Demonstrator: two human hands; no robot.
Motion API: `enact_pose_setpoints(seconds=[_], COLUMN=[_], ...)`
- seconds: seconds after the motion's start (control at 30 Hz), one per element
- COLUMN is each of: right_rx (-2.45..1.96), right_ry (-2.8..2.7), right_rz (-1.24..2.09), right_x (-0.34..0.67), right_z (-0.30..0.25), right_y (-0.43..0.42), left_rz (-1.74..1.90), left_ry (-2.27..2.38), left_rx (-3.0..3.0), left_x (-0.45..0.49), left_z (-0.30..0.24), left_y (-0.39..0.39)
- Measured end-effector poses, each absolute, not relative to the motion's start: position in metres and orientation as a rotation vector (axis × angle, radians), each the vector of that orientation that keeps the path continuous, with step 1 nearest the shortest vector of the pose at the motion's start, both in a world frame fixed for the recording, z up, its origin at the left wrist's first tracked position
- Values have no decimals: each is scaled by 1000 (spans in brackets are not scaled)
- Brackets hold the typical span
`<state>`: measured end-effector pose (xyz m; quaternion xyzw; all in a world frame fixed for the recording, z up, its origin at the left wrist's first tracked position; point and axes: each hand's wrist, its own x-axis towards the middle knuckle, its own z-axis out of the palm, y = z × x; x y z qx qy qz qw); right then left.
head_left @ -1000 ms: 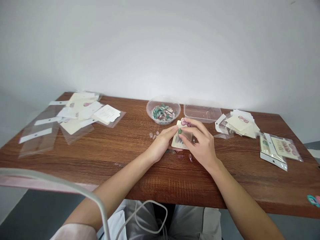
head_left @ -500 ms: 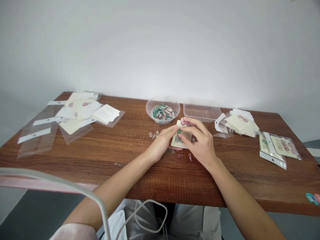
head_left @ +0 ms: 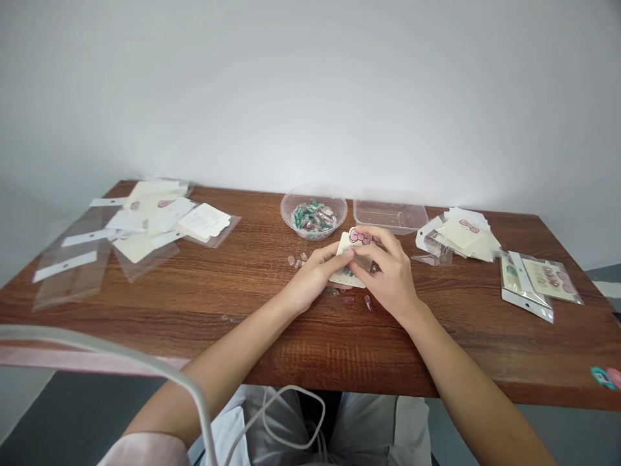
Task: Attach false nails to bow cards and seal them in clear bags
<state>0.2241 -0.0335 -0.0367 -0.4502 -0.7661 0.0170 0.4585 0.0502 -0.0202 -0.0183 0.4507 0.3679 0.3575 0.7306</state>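
From our head camera we look down on a wooden table (head_left: 310, 343), its back edge against a white wall and its front edge just beyond our forearms. Both of our hands meet near the middle of the table. Our left hand (head_left: 313, 275) is closed on the lower left edge of one cream backing card (head_left: 345, 278), fingers curled and thumb hidden. Our right hand (head_left: 388, 275) is grasping the same card from above, its fingertips (head_left: 365, 249) pressed on the face, just under a pink bow print (head_left: 359, 237). The card is held just above the wood, tilted, and its lower edge is nearly touching the table.

Around the hands lie loose press-on nails: about four to the left (head_left: 297, 260) and three just below (head_left: 346, 300). Beyond them stand one round clear bowl (head_left: 314, 206) heaped with green and pink nails, and just beside it one clear rectangular tray (head_left: 389, 217).

Plenty of open wood separates our hands from the front edge. To the left, well apart, lies a loose pile of clear bags and cards (head_left: 140, 230); we cannot count it exactly. To the right are a smaller stack (head_left: 458, 236) and two filled bags (head_left: 538, 281) near the right edge.
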Motion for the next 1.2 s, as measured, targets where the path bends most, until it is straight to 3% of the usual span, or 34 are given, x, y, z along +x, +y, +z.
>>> enact_pose_setpoints(seconds=[0.23, 0.57, 0.8, 1.2], right_rx=[-1089, -984, -1093, -1098], right_ry=[-1903, -1788, -1600, -2481], right_rz=[-60, 112, 81, 331], right_x=[223, 231, 235, 208], right_z=[-38, -29, -27, -51], right_y=[-33, -32, -32, -41], left_rz=[803, 855, 1126, 1174], left_ry=[753, 710, 821, 971], left_rx=[997, 766, 695, 570], left_x=[50, 51, 33, 22], left_z=[-20, -14, -13, 5], left_y=[-19, -20, 1, 11])
